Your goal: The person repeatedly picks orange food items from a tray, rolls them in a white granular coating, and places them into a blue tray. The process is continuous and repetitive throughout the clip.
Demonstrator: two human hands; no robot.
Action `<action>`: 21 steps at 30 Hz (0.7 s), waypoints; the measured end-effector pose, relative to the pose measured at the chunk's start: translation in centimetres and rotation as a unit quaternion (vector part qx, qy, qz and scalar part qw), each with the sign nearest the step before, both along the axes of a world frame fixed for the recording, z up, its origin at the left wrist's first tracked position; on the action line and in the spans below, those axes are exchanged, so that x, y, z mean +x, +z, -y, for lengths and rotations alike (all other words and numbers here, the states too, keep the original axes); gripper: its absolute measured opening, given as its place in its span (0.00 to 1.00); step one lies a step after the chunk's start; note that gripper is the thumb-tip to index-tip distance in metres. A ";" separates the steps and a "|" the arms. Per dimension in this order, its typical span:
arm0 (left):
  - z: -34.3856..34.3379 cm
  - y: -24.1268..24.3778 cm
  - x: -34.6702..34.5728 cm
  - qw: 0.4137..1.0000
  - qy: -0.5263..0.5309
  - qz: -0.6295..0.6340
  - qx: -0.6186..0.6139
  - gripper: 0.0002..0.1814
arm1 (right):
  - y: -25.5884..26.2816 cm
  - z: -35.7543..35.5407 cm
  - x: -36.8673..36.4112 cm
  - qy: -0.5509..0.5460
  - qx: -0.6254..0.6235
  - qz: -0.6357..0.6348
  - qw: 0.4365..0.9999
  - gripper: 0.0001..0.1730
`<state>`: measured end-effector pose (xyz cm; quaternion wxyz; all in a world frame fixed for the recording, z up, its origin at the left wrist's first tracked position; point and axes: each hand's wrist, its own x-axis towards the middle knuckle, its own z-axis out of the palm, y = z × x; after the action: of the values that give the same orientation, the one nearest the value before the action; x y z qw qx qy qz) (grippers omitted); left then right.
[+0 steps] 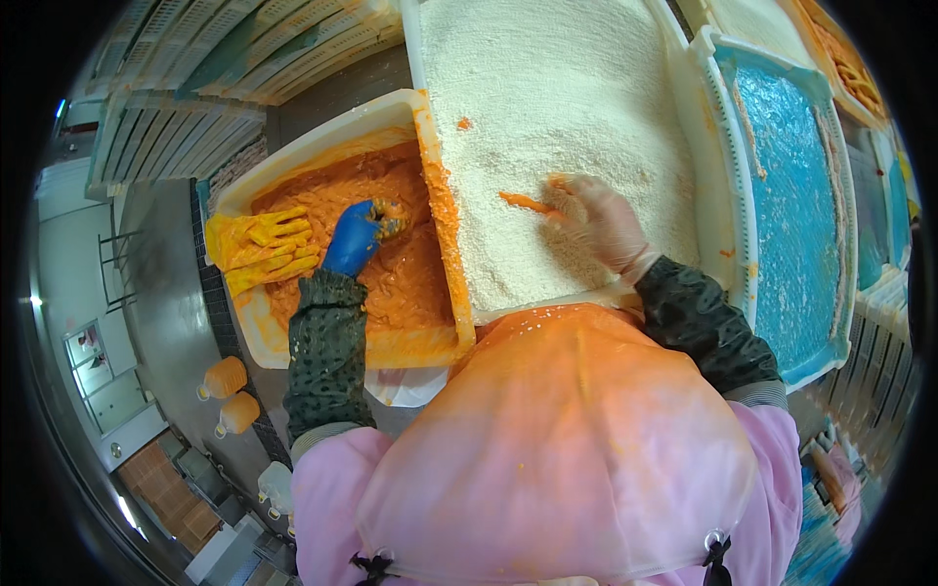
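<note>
My left hand [360,233], in a blue glove, is over a white tub [344,348] of thick orange batter [399,286]. Its fingers curl inward and their tips are smeared with batter; whether they hold a piece is hidden. In a clear plastic glove, my right hand [608,223] rests low over a bed of pale crumbs [557,95]. Thumb and fingers are spread, with crumbs showing between them. A slim orange, batter-coated strip [524,201] lies on the crumbs, one end meeting the thumb. Orange also marks the fingertips.
Yellow gloves [260,245] drape over the tub's left rim. To the right stands a blue-lined white crate [788,205] with crumbs along its edges. Stacked plastic trays [183,139] rise at upper left. Orange-filled jugs [225,377] stand on the floor. Another person [843,483] is at lower right.
</note>
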<state>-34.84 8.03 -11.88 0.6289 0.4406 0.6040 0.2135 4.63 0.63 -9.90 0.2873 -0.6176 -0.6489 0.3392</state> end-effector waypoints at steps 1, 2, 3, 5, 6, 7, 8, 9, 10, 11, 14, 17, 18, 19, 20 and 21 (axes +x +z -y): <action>0.7 -0.2 -0.9 1.000 0.004 -0.008 -0.003 0.07 | 0.6 -0.1 -0.9 0.019 0.004 0.038 0.999 0.20; 1.4 -0.2 -1.7 0.999 -0.003 -0.031 0.009 0.05 | -1.6 -0.1 -1.4 0.045 0.032 0.052 0.997 0.27; 2.2 0.0 -2.3 0.981 -0.062 -0.180 0.023 0.05 | -1.3 -0.4 -1.5 0.068 -0.007 0.083 0.994 0.27; 3.6 0.6 -3.2 0.870 -0.176 -0.459 0.046 0.07 | -0.4 -0.8 -1.2 0.113 -0.084 0.146 0.979 0.27; 4.3 2.5 -2.9 0.846 -0.201 -0.490 0.052 0.10 | -0.6 -0.5 -0.5 0.103 -0.068 0.121 0.985 0.24; 5.2 2.6 -3.6 0.908 -0.131 -0.391 0.072 0.09 | -0.7 -0.1 0.3 0.088 -0.026 0.117 0.989 0.22; 6.1 2.6 -4.6 0.952 -0.058 -0.285 0.092 0.09 | -0.7 0.2 1.3 0.072 0.015 0.112 0.991 0.20; 6.6 2.6 -5.2 0.978 0.016 -0.174 0.112 0.10 | -0.9 0.5 2.4 0.055 0.056 0.107 0.991 0.18; 6.3 3.7 -4.8 0.996 0.070 -0.047 0.038 0.11 | -1.4 0.7 3.6 0.029 0.053 0.103 0.993 0.18; 6.1 4.9 -4.2 0.997 0.068 -0.021 0.042 0.11 | -2.2 0.8 4.8 0.001 0.050 0.098 0.994 0.17; 5.2 6.3 -2.8 0.999 0.039 0.014 0.028 0.11 | -3.7 0.8 6.7 -0.069 -0.018 0.010 0.997 0.16; 6.0 2.1 -4.5 0.996 0.064 -0.061 -0.009 0.12 | -2.8 0.6 6.9 -0.071 -0.028 0.018 0.997 0.14; 6.0 2.2 -4.4 0.994 0.061 -0.087 -0.001 0.13 | -2.8 0.6 7.0 -0.061 -0.011 0.017 0.998 0.13; 6.1 2.1 -4.5 0.992 0.059 -0.113 0.006 0.14 | -2.9 0.7 6.9 -0.053 0.003 0.018 0.998 0.13; 5.8 2.7 -5.1 0.996 0.078 -0.049 0.011 0.14 | -2.6 0.7 6.9 -0.056 -0.007 0.036 0.998 0.13; 5.7 3.4 -5.2 0.995 0.099 0.014 0.012 0.14 | -2.4 0.7 6.9 -0.058 -0.006 0.035 0.998 0.13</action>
<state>-40.08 2.37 -8.52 0.6079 0.3833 0.6328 0.2883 11.54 -0.12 -12.35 0.2802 -0.6675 -0.6191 0.3043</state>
